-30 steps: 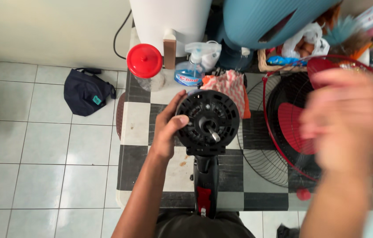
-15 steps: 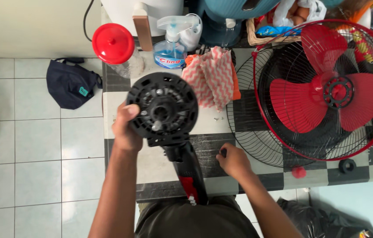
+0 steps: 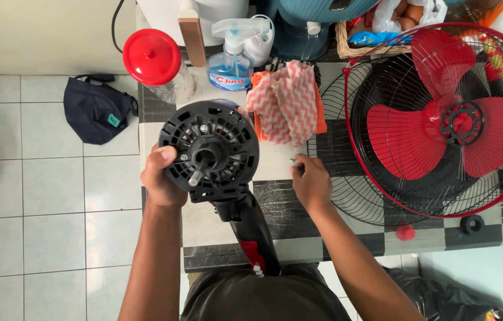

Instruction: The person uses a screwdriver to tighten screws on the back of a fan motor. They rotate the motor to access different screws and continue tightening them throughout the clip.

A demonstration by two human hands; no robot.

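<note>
Checkered countertop (image 3: pixel 228 235) (pale tiled floor (image 3: pixel 37 202) beside), left hand (image 3: pixel 162 178) fingers gripping fan motor (image 3: pixel 210 151), right hand (image 3: pixel 311 184) pinching something small.

A red-lidded jar (image 3: pixel 155 59), blue spray bottle (image 3: pixel 232 59), striped cloth (image 3: pixel 287 101) and dark cap (image 3: pixel 94 110) on the floor

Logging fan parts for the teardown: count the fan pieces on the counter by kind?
Motor housing, held in left hand: 1
Red blade: 1
Wire grilles: red-rimmed, black: 2
Small round caps: red, black: 2
Total: 6
</note>
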